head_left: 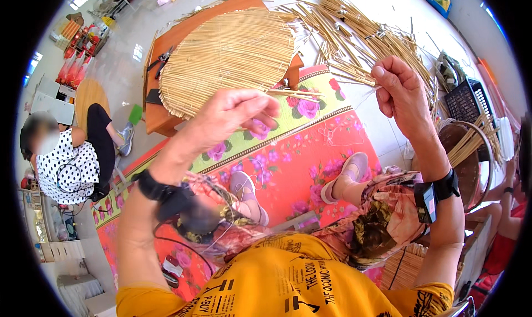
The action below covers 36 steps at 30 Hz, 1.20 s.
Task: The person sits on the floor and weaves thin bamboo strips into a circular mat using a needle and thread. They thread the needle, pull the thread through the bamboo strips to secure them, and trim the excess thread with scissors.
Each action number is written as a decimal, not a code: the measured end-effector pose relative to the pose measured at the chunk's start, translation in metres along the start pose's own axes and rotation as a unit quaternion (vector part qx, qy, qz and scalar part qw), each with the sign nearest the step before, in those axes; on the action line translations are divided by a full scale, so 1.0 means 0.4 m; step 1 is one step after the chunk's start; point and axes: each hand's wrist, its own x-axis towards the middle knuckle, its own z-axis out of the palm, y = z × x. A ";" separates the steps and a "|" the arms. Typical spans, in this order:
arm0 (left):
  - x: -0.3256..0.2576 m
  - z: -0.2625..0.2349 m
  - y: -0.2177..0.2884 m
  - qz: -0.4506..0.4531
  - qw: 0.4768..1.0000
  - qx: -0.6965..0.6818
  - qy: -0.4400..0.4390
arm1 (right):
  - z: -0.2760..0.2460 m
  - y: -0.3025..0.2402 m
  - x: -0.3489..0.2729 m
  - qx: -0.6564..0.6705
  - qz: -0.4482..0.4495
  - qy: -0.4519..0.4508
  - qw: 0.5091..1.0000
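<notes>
On the brown surface (pixel 172 37) lay a big round mat (pixel 227 57) of sticks. Near it, the person's left hand (pixel 231 113) curled loosely; the right hand (pixel 400 90) pinched finger and thumb together. I could not tell if either held anything.

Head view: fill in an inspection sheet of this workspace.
Surface: brown table, largely covered.
Job's things: round stalk mat lying on the table.
Clutter: loose stalks strewn over the floor beyond the flowered rug.
Hands: left hand and right hand raised apart, fingers bent; too small to tell whether either grips thread.
Cables: black cable looping below the left wristband.
Surroundings: seated person at left, black crate at right.
</notes>
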 end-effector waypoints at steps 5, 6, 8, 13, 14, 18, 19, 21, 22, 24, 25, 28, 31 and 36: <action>0.018 0.032 -0.051 -0.072 0.969 -0.220 -0.091 | 0.000 0.032 0.020 0.038 0.047 0.007 0.998; 0.018 0.033 -0.057 -0.076 0.968 -0.216 -0.100 | -0.001 0.038 0.024 0.043 0.059 0.007 0.997; 0.022 0.041 -0.051 -0.082 0.968 -0.209 -0.114 | -0.004 0.051 0.031 0.049 0.076 0.013 0.996; 0.052 0.074 -0.048 -0.080 0.984 -0.146 -0.070 | -0.014 0.088 0.051 0.072 0.106 0.016 0.992; 0.060 0.070 -0.055 -0.079 0.984 -0.151 -0.058 | -0.018 0.094 0.052 0.068 0.112 0.024 0.991; 0.088 0.051 -0.073 -0.083 0.974 -0.211 0.001 | -0.053 0.122 0.053 0.064 0.141 0.065 0.986; 0.092 0.042 -0.081 -0.080 0.968 -0.237 0.007 | -0.067 0.131 0.052 0.070 0.147 0.073 0.984; 0.099 0.038 -0.095 -0.071 0.959 -0.273 0.029 | -0.091 0.148 0.044 0.074 0.151 0.096 0.981; 0.100 0.032 -0.100 -0.069 0.958 -0.278 0.030 | -0.100 0.154 0.041 0.077 0.154 0.105 0.979; 0.103 0.018 -0.107 -0.065 0.955 -0.289 0.033 | -0.118 0.163 0.034 0.080 0.151 0.119 0.978; 0.106 0.016 -0.107 -0.065 0.955 -0.286 0.043 | -0.127 0.171 0.031 0.084 0.148 0.122 0.978; 0.114 0.013 -0.111 -0.061 0.955 -0.281 0.071 | -0.149 0.195 0.028 0.104 0.141 0.143 0.974; 0.122 0.016 -0.113 -0.060 0.958 -0.258 0.108 | -0.161 0.204 0.026 0.119 0.139 0.154 0.971; 0.133 0.019 -0.130 -0.011 0.961 -0.189 0.203 | -0.159 0.205 0.021 0.117 0.140 0.156 0.971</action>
